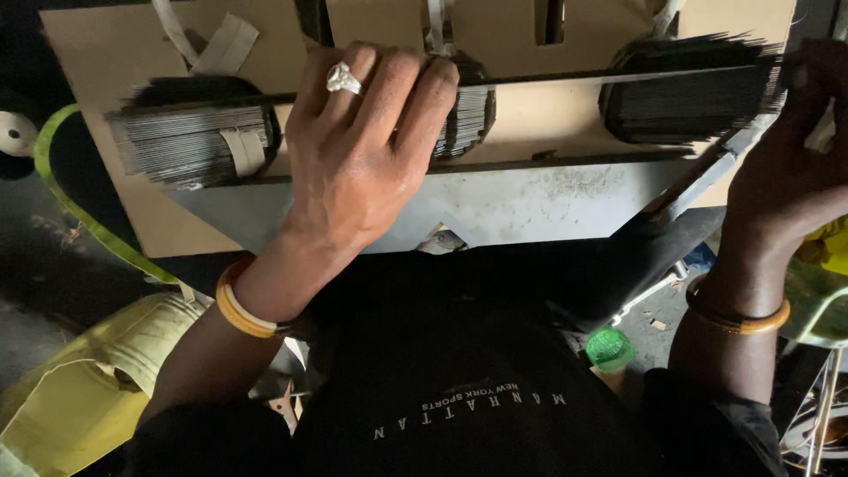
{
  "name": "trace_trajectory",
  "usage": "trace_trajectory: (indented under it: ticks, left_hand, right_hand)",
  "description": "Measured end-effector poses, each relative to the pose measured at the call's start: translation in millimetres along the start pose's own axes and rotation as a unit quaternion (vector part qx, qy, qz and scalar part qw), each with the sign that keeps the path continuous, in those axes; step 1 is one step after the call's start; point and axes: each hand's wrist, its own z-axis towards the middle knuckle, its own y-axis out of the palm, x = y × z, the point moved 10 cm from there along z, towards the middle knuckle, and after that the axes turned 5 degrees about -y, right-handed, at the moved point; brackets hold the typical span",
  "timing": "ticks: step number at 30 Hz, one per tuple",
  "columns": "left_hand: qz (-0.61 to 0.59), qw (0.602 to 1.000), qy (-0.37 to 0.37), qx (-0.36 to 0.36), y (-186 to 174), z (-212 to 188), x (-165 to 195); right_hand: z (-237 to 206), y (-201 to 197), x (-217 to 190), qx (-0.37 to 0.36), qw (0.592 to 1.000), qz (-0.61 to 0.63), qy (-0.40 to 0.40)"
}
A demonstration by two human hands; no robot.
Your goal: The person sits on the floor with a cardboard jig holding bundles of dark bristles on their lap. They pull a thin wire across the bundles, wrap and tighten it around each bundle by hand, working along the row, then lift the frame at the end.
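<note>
My left hand (362,146), with a ring on one finger and an orange bangle at the wrist, lies palm down over the middle stack of thin dark metal sheets (466,110), fingers curled over its top. A long thin dark strip (565,78) runs across the stacks to my right hand (786,168), which grips its right end beside the right stack (689,88). A third stack (190,132), tied with a beige band, sits at the left. All rest on a grey metal plate (530,203) over brown cardboard (106,53).
A yellow-green strap (79,212) curves at the left above a pale yellow bag (97,380). A green bottle cap (609,347) lies lower right. My dark shirt (459,389) fills the bottom. Beige straps (221,44) hang over the cardboard's top.
</note>
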Motion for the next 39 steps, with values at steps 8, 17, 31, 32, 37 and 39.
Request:
trace_trajectory:
  ticks: [8, 17, 31, 32, 37, 39]
  left_hand:
    - [-0.022, 0.999, -0.024, -0.020, 12, -12, -10]
    - [0.074, 0.995, -0.026, 0.069, -5, -43, -44]
    - [-0.025, 0.994, -0.080, 0.069, -41, -76, -82]
    - [-0.013, 0.994, -0.077, 0.072, -43, -77, -82]
    - [0.004, 0.994, -0.090, 0.060, -40, -84, -88]
    - [0.027, 0.995, -0.078, 0.062, -40, -85, -87]
  right_hand:
    - [-1, 5, 3, -0.017, 0.998, -0.050, 0.028]
    - [15, 6, -47, 0.001, 0.994, -0.077, -0.072]
    - [11, 21, -50, 0.023, 0.991, -0.098, -0.087]
    - [10, 22, -52, 0.024, 0.991, -0.095, -0.093]
    - [10, 27, -52, 0.014, 0.993, -0.088, -0.073]
    - [11, 29, -53, 0.008, 0.993, -0.093, -0.074]
